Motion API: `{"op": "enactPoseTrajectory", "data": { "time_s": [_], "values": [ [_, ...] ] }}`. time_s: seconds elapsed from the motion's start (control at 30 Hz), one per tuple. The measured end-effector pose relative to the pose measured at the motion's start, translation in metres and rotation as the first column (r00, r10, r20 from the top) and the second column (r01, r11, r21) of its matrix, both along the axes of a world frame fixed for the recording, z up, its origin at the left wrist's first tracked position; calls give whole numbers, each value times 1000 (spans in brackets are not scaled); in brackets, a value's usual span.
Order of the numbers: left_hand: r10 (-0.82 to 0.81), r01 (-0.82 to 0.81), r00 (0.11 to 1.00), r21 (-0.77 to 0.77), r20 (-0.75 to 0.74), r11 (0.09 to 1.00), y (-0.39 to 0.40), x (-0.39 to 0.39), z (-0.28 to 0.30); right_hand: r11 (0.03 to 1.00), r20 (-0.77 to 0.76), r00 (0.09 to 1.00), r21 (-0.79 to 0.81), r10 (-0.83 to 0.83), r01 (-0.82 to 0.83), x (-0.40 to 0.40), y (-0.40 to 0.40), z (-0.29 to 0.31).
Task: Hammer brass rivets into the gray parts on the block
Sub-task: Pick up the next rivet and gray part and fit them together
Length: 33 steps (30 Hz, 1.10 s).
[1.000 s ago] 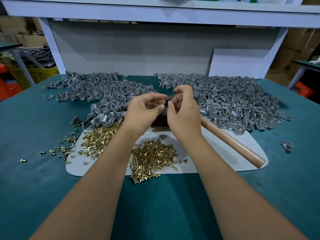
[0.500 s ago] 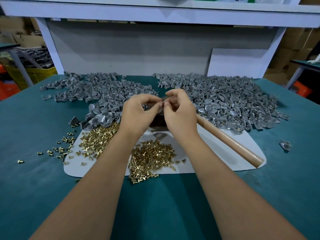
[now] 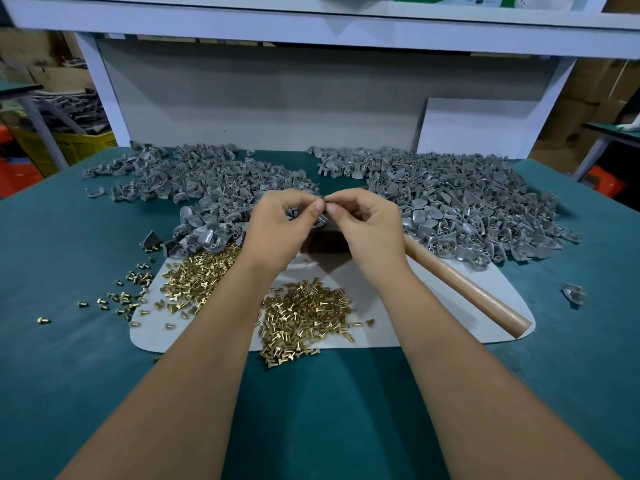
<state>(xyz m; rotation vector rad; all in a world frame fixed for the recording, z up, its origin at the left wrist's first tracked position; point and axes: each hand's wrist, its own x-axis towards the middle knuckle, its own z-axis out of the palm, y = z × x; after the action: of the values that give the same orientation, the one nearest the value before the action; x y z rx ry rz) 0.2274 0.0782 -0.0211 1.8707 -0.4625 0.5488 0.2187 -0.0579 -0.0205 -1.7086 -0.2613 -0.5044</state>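
Above the dark block (image 3: 325, 244), my left hand (image 3: 277, 225) and my right hand (image 3: 372, 230) meet fingertip to fingertip. A gray part (image 3: 320, 221) shows just below my left thumb, which pinches it with the fingers. My right thumb and forefinger pinch a tiny item against it that looks like a brass rivet; it is nearly hidden. Two heaps of brass rivets (image 3: 304, 315) (image 3: 197, 277) lie on the white mat (image 3: 415, 320). The wooden hammer handle (image 3: 464, 287) lies on the mat to the right, its head hidden behind my right hand.
Large piles of gray parts spread across the green table at back left (image 3: 207, 181) and back right (image 3: 467, 209). Loose rivets (image 3: 128, 296) are scattered left of the mat. A single gray part (image 3: 573, 293) lies far right. A white shelf frame (image 3: 311, 29) stands behind.
The two hands have stayed over the block. Their fingertips have drawn closer and now touch at one point.
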Motion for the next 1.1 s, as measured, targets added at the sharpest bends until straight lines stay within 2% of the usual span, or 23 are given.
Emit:
{"op": "enactPoseTrajectory", "data": {
  "time_s": [0.1, 0.23, 0.37, 0.53, 0.77, 1.1],
  "values": [
    [2, -2, 999, 7, -34, 1000, -3, -1, -1, 1000, -17, 1000, -12, -20, 19, 2, 0, 0],
    [82, -86, 984, -19, -160, 996, -4, 0, -2, 997, -27, 997, -21, -79, 78, 4, -1, 0],
    [184, -161, 968, 141, -171, 977, -2, 0, -5, 992, -38, 991, -22, -129, 128, 7, -5, 0],
    [246, -200, 955, 250, -167, 947, -1, 3, -10, 968, 5, 984, -176, -180, 178, 10, -7, -2],
    [182, -146, 974, 242, -134, 959, 0, 3, -7, 897, 58, 979, -391, -197, 204, 12, -6, -1],
    [203, -167, 970, 241, -133, 956, -1, 5, -10, 820, 42, 975, -535, -217, 205, 13, 3, 2]
  ]
}}
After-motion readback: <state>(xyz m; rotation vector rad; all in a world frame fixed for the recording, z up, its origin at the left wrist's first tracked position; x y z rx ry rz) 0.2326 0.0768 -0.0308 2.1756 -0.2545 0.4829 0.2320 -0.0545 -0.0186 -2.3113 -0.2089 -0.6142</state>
